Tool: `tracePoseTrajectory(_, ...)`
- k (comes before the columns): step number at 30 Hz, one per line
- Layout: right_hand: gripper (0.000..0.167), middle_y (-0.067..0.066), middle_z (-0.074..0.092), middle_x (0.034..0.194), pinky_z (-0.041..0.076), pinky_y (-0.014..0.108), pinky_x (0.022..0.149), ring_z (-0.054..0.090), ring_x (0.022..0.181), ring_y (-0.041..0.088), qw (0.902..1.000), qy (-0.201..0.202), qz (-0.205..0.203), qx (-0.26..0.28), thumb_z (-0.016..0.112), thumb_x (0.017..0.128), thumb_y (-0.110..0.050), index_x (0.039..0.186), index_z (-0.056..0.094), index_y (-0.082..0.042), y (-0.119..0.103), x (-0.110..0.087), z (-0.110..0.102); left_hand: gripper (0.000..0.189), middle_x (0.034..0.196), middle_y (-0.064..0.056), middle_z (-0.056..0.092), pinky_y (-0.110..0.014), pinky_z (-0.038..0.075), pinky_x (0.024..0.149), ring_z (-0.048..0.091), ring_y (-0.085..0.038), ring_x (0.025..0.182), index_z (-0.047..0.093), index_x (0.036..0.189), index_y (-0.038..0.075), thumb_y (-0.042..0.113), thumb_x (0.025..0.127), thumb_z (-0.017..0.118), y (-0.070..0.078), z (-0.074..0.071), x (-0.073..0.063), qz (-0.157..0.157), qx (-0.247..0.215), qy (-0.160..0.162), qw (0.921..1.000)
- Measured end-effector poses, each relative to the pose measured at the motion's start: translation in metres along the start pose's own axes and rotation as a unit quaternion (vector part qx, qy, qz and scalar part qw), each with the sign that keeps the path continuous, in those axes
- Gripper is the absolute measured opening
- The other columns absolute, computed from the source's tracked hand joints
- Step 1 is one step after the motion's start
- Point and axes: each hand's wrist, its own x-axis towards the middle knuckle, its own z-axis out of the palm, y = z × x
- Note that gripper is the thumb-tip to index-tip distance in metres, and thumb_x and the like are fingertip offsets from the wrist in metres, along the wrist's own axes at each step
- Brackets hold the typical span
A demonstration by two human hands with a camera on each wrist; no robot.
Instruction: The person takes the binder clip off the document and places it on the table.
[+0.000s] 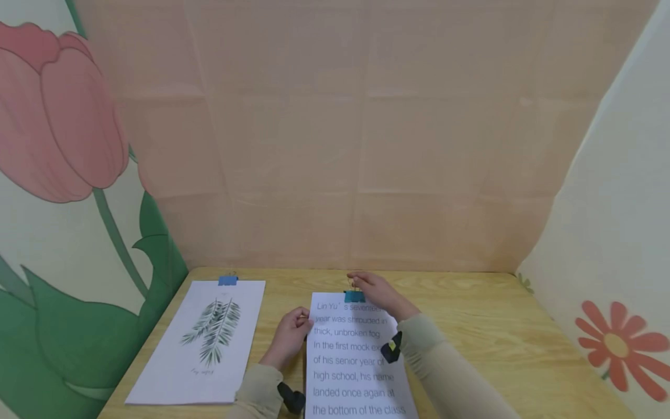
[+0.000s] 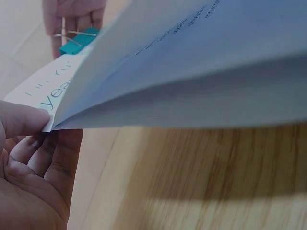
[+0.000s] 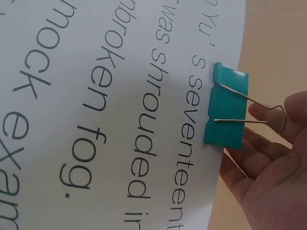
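Note:
A stack of white printed sheets (image 1: 348, 368) in large black text is held raised at the table's near middle. At its left edge my left hand (image 1: 289, 336) pinches the paper between thumb and fingers; in the left wrist view the sheets (image 2: 192, 62) bow apart, with a gap between them. A teal binder clip (image 3: 230, 105) sits on the stack's top edge. My right hand (image 1: 383, 295) pinches the clip's wire handles, thumb on the looped end and other fingers behind the clip, as the right wrist view shows.
Left of the stack, a white sheet with a green leaf drawing (image 1: 157, 372) lies on the wooden table (image 1: 471, 337), a blue binder clip (image 1: 227, 280) on its top edge. A pinkish cloth backdrop (image 1: 356, 145) hangs behind; flower-printed panels stand at both sides.

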Motion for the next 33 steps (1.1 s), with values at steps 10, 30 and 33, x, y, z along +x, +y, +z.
tracePoseTrajectory(10, 0.053, 0.019, 0.053, 0.150, 0.034, 0.057, 0.115, 0.050, 0.137, 0.039, 0.9959, -0.070, -0.057, 0.010, 0.056, 0.107, -0.027, 0.151, 0.048, 0.001, 0.000, -0.002, -0.020, 0.006, 0.094, -0.009, 0.073, -0.030, 0.047, 0.068, 0.065, -0.018, 0.079, 0.060, 0.105, 0.000, 0.001, 0.103, 0.054, -0.002, -0.001, -0.004, -0.014, -0.019, 0.005, 0.9997)
tracePoseTrajectory(30, 0.052, 0.012, 0.069, 0.122, 0.048, 0.050, 0.105, 0.064, 0.115, 0.028, 0.9897, -0.125, -0.030, 0.064, 0.072, 0.097, -0.018, 0.139, 0.055, 0.008, 0.012, 0.000, -0.034, 0.009, 0.093, -0.009, 0.073, -0.030, 0.051, 0.070, 0.067, -0.020, 0.080, 0.061, 0.109, -0.002, 0.002, 0.102, 0.056, -0.007, 0.004, -0.005, -0.008, -0.040, 0.004, 0.9991)
tracePoseTrajectory(33, 0.051, 0.011, 0.069, 0.123, 0.048, 0.051, 0.105, 0.064, 0.117, 0.029, 0.9892, -0.130, -0.036, 0.057, 0.071, 0.098, -0.020, 0.138, 0.056, 0.007, 0.012, 0.000, -0.034, 0.009, 0.093, -0.009, 0.072, -0.031, 0.052, 0.071, 0.067, -0.020, 0.080, 0.061, 0.109, -0.001, 0.002, 0.102, 0.056, -0.006, 0.005, -0.006, -0.011, -0.036, 0.006, 0.9993)
